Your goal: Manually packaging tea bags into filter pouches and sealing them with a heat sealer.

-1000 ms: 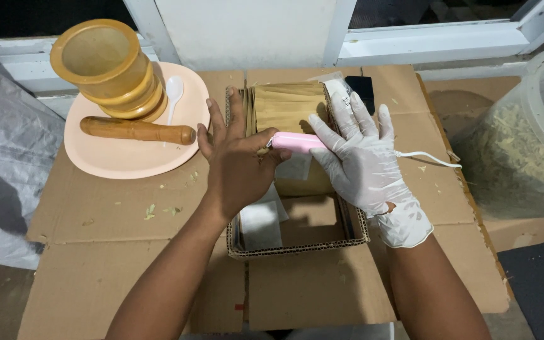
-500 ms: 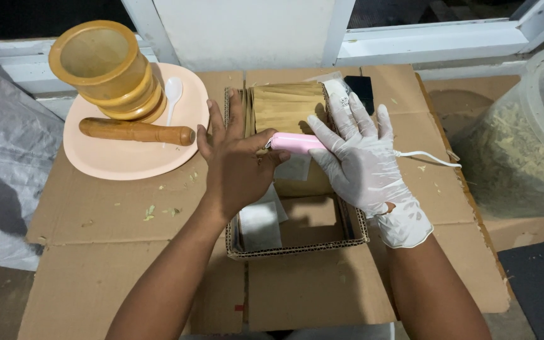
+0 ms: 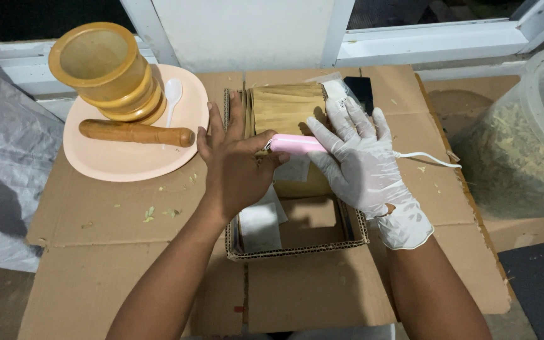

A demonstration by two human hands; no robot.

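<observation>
My bare left hand (image 3: 234, 167) lies flat over the left side of a small open cardboard box (image 3: 297, 249), its thumb resting against the end of a slim pink device (image 3: 297, 145) with a white cord (image 3: 426, 157). My right hand (image 3: 363, 160), in a white glove, presses on the pink device from the right with fingers spread. Under the device stands a stack of brown paper pouches (image 3: 284, 110) inside the box. A white packet (image 3: 259, 223) lies in the box's near part.
A peach plate (image 3: 133, 160) at the left carries a yellow wooden mortar (image 3: 105, 69), a wooden pestle (image 3: 136, 132) and a white spoon (image 3: 172, 94). A large clear tub of shredded material (image 3: 524, 138) stands at the right. Flattened cardboard (image 3: 114, 214) covers the surface.
</observation>
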